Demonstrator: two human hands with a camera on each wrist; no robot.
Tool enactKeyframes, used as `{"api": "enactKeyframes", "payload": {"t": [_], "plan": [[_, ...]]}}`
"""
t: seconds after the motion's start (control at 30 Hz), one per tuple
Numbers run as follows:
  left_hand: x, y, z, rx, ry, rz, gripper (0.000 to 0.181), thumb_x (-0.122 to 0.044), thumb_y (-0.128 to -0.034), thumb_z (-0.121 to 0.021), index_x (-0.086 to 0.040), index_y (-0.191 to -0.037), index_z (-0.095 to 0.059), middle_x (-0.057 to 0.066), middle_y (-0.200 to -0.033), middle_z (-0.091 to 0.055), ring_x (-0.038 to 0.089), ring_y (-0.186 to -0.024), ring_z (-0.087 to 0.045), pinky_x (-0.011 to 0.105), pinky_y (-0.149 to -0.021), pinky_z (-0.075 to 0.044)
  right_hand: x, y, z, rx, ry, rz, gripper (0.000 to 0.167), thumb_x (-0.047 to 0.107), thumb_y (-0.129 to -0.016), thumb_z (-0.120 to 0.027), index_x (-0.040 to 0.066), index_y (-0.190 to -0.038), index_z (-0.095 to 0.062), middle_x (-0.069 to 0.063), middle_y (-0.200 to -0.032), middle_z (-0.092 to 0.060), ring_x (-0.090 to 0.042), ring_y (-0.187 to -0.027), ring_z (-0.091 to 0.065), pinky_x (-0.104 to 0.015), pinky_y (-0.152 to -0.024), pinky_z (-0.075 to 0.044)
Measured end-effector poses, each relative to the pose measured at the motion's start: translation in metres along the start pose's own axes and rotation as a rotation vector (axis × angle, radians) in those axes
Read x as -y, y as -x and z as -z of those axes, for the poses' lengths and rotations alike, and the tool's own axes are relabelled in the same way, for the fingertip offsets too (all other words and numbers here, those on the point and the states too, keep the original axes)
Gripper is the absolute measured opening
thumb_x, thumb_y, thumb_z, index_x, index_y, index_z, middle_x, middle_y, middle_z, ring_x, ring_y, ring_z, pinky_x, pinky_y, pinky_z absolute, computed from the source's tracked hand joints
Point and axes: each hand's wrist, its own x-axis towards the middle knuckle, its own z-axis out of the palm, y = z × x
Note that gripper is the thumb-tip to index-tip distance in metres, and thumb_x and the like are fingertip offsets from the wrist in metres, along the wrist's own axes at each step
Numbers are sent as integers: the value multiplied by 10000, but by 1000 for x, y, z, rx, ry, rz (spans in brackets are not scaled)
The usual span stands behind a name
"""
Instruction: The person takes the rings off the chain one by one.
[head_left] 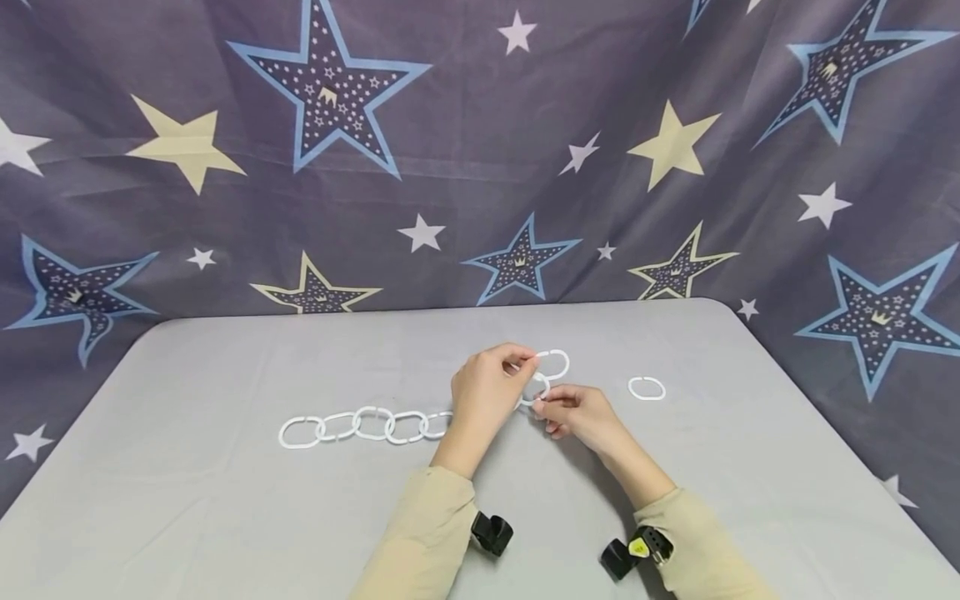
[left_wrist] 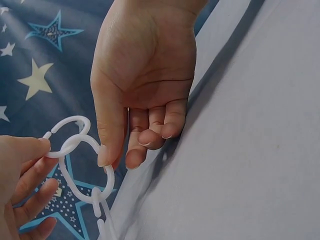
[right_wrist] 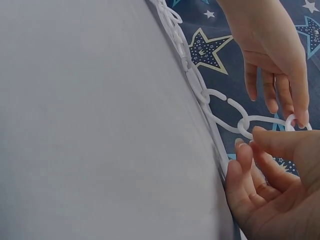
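Head view, hands (head_left: 487, 387) (head_left: 588, 417) pinching chain (head_left: 391, 427), tabletop (head_left: 187, 500)

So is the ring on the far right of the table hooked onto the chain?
No, that ring lies by itself on the table, apart from the chain.

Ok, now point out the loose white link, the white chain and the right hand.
Loose white link (head_left: 648, 399): head view, near edge.
White chain (head_left: 391, 428): head view, where two links cross.
Right hand (head_left: 588, 417): head view, its back.

Star-printed dark curtain (head_left: 465, 125) behind grey table (head_left: 225, 525).
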Motion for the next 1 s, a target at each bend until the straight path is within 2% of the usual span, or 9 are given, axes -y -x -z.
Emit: {"api": "enactKeyframes", "payload": {"t": [0.4,0.67,0.83,1.0], "plan": [[5,-3,3,-24,20,18,161,-361,-914,-711,-247,-1007,-775,-134,-884,-734,60,-769,-659,330,-668,-484,5,2,-2,-48,-1,16,265,80,-915,-693,-131,-1069,-650,-39,-758,-674,-117,-603,-591,-249,-570,-543],[7,-3,4,-43,34,14,142,-337,-907,-724,-240,-996,-776,-125,-870,-734,63,-753,-655,335,-654,-484,3,0,-2,-61,4,24,233,61,-931,-660,-119,-1077,-629,-134,-859,-708,-130,-642,-646,-244,-591,-545],[6,-3,5,-50,27,10,148,-348,-909,-720,-242,-996,-776,-127,-867,-734,61,-748,-653,335,-649,-485,2,0,-2,-48,5,33,200,40,-919,-652,-98,-1058,-609,-131,-873,-727,-119,-640,-652,-224,-557,-516],[6,-2,5,-38,27,11,171,-370,-916,-707,-240,-1003,-774,-132,-872,-731,59,-759,-650,335,-662,-484,4,1,-2,-68,12,42,205,40,-911,-656,-96,-1057,-608,-134,-877,-723,-126,-643,-651,-223,-542,-502]]}}
